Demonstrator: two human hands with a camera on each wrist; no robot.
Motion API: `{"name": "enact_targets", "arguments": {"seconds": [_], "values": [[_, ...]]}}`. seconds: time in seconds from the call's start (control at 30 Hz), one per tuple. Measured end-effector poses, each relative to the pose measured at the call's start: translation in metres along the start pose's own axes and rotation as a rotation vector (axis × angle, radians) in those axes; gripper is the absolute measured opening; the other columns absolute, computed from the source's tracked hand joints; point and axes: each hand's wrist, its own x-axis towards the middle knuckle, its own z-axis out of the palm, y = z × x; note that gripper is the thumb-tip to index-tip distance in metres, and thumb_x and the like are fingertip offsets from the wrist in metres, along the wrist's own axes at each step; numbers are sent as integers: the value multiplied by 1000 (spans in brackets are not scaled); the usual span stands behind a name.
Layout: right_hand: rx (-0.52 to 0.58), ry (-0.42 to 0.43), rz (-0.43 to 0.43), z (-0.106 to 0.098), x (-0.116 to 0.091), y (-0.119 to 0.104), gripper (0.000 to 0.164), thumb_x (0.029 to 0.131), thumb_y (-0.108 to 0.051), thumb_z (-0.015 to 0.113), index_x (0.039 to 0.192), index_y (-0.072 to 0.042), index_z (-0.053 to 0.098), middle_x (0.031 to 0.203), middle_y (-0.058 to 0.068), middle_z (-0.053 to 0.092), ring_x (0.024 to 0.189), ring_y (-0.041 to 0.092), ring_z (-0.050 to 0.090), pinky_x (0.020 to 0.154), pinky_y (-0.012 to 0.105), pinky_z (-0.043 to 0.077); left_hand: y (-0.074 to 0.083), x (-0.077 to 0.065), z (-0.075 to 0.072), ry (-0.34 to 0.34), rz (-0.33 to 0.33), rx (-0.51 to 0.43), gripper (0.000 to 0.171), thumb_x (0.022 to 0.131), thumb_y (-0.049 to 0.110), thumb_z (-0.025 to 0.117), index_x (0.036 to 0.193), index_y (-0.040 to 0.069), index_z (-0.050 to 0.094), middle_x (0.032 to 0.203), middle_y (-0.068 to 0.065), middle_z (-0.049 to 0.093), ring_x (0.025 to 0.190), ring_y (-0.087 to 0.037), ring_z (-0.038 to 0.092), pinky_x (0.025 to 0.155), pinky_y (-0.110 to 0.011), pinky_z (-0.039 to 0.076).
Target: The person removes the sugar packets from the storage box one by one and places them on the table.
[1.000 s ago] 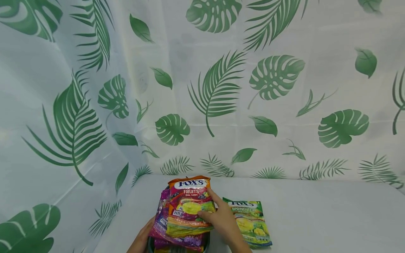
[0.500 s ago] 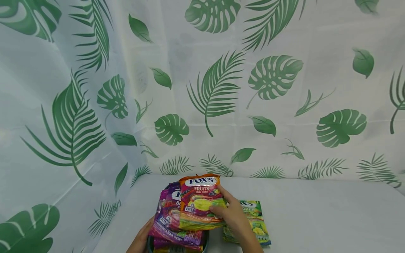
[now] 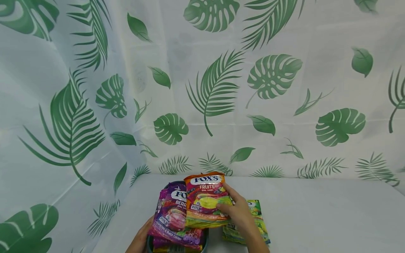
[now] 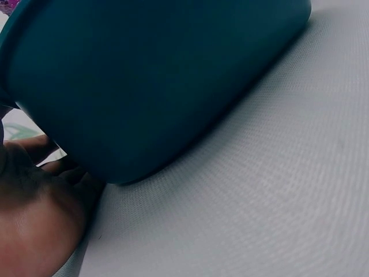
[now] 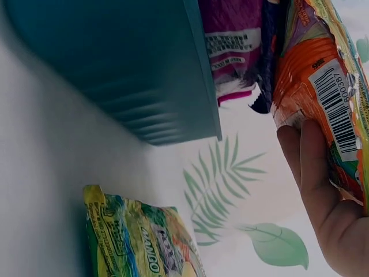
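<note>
My right hand (image 3: 238, 212) pinches an orange and red bag of Fox's Fruits oval candy (image 3: 198, 193), thumb on its front. In the right wrist view my fingers (image 5: 314, 156) lie on the bag's back, below its barcode. The bag stands over the right side of a teal bin (image 5: 150, 75), overlapping a purple bag of Fox's Berries candy (image 3: 167, 216) that lies on the bin's contents. My left hand (image 3: 142, 237) rests at the bin's left side. In the left wrist view its fingers lie beside the bin wall (image 4: 150, 86), partly hidden.
A green and yellow Fox's Spring Tea candy bag (image 3: 261, 225) lies on the white table (image 3: 316, 218) right of the bin, partly behind my right forearm. More purple and yellow bags show inside the bin. A white leaf-print curtain (image 3: 284, 123) hangs behind and at the left.
My right hand has moved the Fox's Fruits bag rightward and slightly up, uncovering more of the purple Berries bag. My left hand has stayed at the bin.
</note>
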Motion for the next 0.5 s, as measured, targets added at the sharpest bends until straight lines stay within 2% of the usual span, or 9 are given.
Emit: {"name": "enact_targets", "arguments": {"seconds": [0.2,0.5], "values": [[30,-10,-7,-3,0,1,73,82,-6,68,147,-16,35,153,22,28,129,44,40,94,49,48,-1,0,-1,7,-2,2,95,91,66,37,151,7,-6,138,-16,49,108,-18,60,98,-45,50],[62,-2,-33,-14,-1,1,72,83,-4,65,147,-14,35,153,22,29,130,43,41,96,51,48,0,1,1,7,10,41,97,90,67,38,151,4,-5,141,-20,45,110,-19,59,98,-47,50]]}}
